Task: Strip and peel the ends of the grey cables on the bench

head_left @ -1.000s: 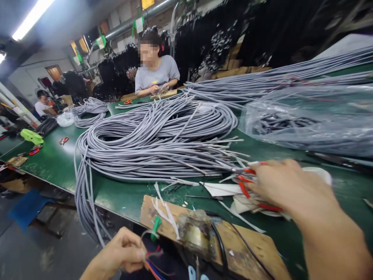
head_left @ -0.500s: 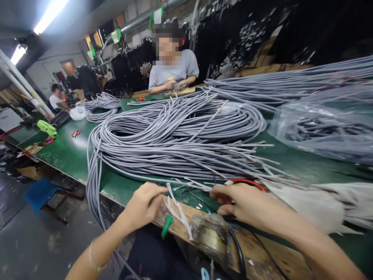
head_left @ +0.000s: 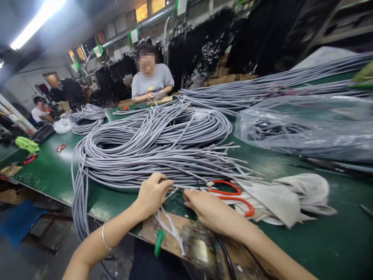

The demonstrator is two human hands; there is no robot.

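Just in front of the large coil of grey cables (head_left: 116, 171), my left hand (head_left: 154, 193) is closed in a pinch, its fingertips by the lowest cables. Whatever lies between them is too small to make out. My right hand (head_left: 202, 204) reaches in from the right with curled fingers; its grip is hidden. Thin pale ends lie between the two hands. White strips (head_left: 171, 229) hang below my left hand over a wooden board (head_left: 150, 227). A worn metal device (head_left: 201, 249) sits on that board, with a green knob (head_left: 159, 242) to its left. Orange-handled scissors (head_left: 249, 208) lie beside my right wrist.
Whitish cloth (head_left: 279, 198) lies right of the scissors on the green table (head_left: 335, 233). Behind it is a clear plastic bag (head_left: 320, 132) of dark pieces. Long grey cables (head_left: 262, 91) stretch across the back. A co-worker (head_left: 151, 79) sits opposite; a blue stool (head_left: 21, 221) stands at left.
My left hand has moved up towards the cables, and its parted fingers have closed into a pinch. My right hand has come left, nearer to it, uncovering the scissors. The view has shifted right.
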